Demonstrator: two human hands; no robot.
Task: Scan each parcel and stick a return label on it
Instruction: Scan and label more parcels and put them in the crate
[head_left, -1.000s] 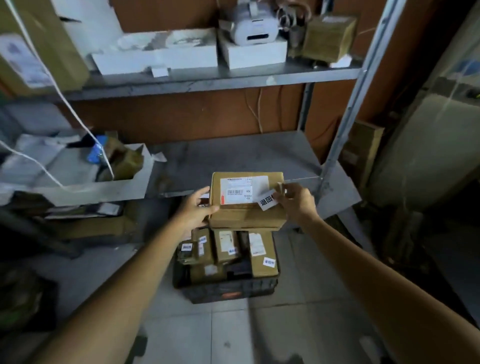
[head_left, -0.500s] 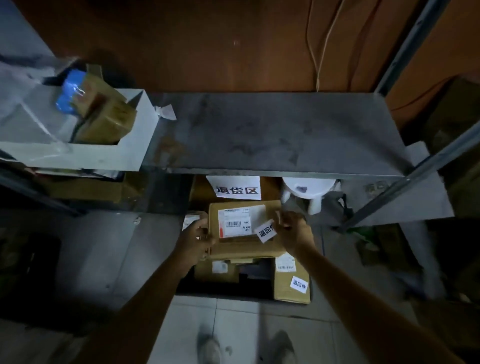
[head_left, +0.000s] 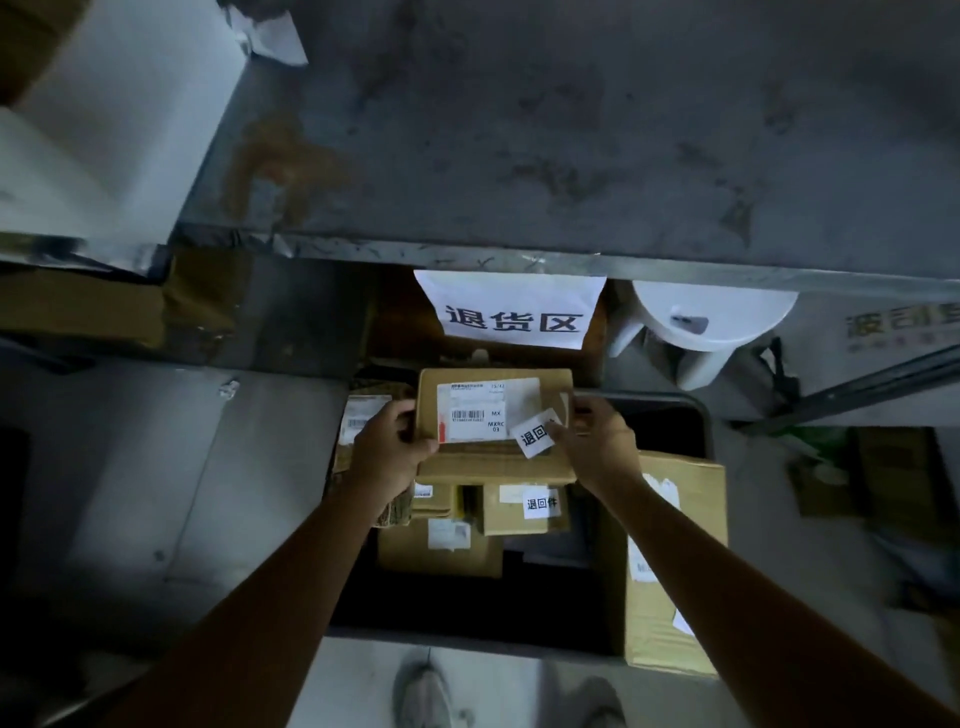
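Parcel (head_left: 498, 465) held at both ends: left grip (head_left: 389, 452) curls round one edge, right grip (head_left: 602, 441) clasps the other, thumb on return label (head_left: 535, 435) beside it.

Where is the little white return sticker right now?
In the head view, the return sticker sits on top of the held parcel, at the lower right corner of its shipping label, under the thumb of the right hand.
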